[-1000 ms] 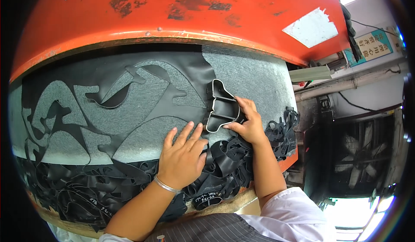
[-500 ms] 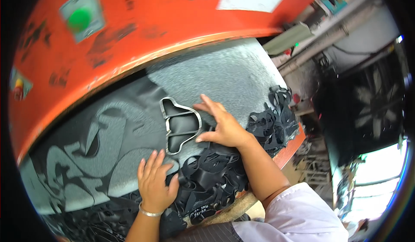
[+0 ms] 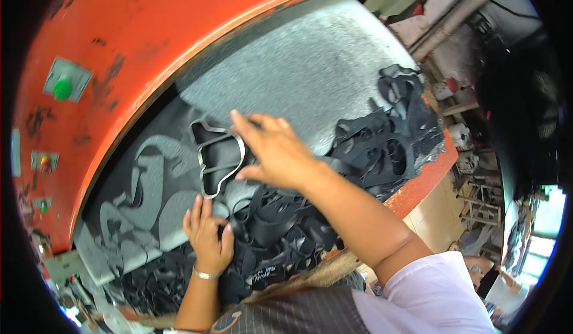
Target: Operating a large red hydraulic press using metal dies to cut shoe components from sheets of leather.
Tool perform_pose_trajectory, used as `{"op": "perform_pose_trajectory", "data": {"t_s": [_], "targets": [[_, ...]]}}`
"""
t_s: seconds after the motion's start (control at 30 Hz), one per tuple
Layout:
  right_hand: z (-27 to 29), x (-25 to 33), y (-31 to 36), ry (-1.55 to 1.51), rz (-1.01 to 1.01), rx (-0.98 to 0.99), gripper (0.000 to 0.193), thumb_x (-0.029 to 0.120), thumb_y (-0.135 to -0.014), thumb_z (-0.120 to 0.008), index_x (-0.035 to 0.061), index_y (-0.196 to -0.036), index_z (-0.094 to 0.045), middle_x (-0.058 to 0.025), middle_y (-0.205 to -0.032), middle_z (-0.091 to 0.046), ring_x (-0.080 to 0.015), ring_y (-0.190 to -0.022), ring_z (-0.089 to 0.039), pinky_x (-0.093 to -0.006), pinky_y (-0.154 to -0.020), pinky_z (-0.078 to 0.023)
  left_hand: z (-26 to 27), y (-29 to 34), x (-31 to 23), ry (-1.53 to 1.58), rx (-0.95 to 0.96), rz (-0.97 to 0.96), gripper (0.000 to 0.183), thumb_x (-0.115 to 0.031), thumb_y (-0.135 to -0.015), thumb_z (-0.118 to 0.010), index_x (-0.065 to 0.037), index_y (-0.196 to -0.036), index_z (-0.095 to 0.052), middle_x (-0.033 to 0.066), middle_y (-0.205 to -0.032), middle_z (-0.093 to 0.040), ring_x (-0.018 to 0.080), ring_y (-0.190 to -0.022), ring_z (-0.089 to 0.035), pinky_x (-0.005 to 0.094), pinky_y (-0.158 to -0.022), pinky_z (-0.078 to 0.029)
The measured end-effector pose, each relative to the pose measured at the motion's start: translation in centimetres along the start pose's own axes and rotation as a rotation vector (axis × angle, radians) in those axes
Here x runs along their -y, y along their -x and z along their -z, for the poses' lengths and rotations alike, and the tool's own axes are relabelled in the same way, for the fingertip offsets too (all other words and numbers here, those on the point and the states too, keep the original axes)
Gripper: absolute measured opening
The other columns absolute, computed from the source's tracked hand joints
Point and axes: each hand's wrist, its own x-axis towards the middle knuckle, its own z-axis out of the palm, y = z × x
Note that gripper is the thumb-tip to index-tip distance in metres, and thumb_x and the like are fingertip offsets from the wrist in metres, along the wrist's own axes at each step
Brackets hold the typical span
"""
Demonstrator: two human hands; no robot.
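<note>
A metal cutting die (image 3: 221, 167) with a curved outline and two crossbars lies on a black sheet of leather-like material (image 3: 156, 122). My left hand (image 3: 207, 238) is at the die's near end, fingers stretched out, with the fingertips at or touching its rim. On the die's right side is my right hand (image 3: 277, 152), thumb and fingers spread apart, the fingertips close to the edge; whether they touch it I cannot tell. Neither hand grips anything. Left of the die, the sheet has cut-out gaps where the grey bed (image 3: 280, 77) shows through.
An orange press body (image 3: 137, 29) with a green button (image 3: 62, 88) rises along the far and left side. Black scraps (image 3: 280, 223) pile up along the bed's near edge, with another heap (image 3: 382, 143) at the right. Shelving (image 3: 480, 205) stands beyond on the floor.
The view has swung, so the scene sits farther left. My right hand remains spread by the die's right edge; my left fingertips have come closer to its near end.
</note>
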Motion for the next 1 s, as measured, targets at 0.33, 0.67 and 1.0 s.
{"op": "perform_pose_trajectory", "data": {"t_s": [0.33, 0.67, 1.0], "targets": [[0.7, -1.7, 1.1, 0.110, -0.055, -0.040, 0.091, 0.037, -0.065, -0.083, 0.0111, -0.142, -0.042, -0.0216, -0.133, -0.049, -0.0410, -0.118, -0.046, -0.0444, -0.100, -0.040, -2.4, -1.0, -1.5, 0.048, -0.037, 0.018, 0.012, -0.019, -0.080, -0.062, -0.010, -0.087, -0.058, 0.0212, -0.139, -0.050, 0.0353, -0.134, -0.038, 0.0492, -0.108, -0.018], [1.7, -4.1, 2.7, 0.171, -0.078, -0.049, 0.089, 0.037, -0.063, -0.086, 0.0104, -0.138, -0.047, -0.0217, -0.134, -0.048, -0.0422, -0.120, -0.047, -0.0458, -0.102, -0.040, -5.1, -1.7, -2.7, 0.137, -0.051, -0.015, 0.012, -0.021, -0.081, -0.063, -0.013, -0.088, -0.057, 0.0170, -0.144, -0.045, 0.0323, -0.135, -0.037, 0.0506, -0.107, -0.019], [4.1, -2.1, 5.0, 0.335, -0.021, -0.330, 0.088, 0.040, -0.069, -0.082, 0.0044, -0.140, -0.044, -0.0205, -0.132, -0.053, -0.0339, -0.124, -0.048, -0.0427, -0.103, -0.036, 1.6, 2.8, 8.1, 0.679, -0.498, 0.305, 0.057, -0.021, -0.091, -0.059, -0.003, -0.141, -0.039, 0.0169, -0.149, -0.036, 0.0286, -0.139, -0.033, 0.0420, -0.114, -0.025]]}}
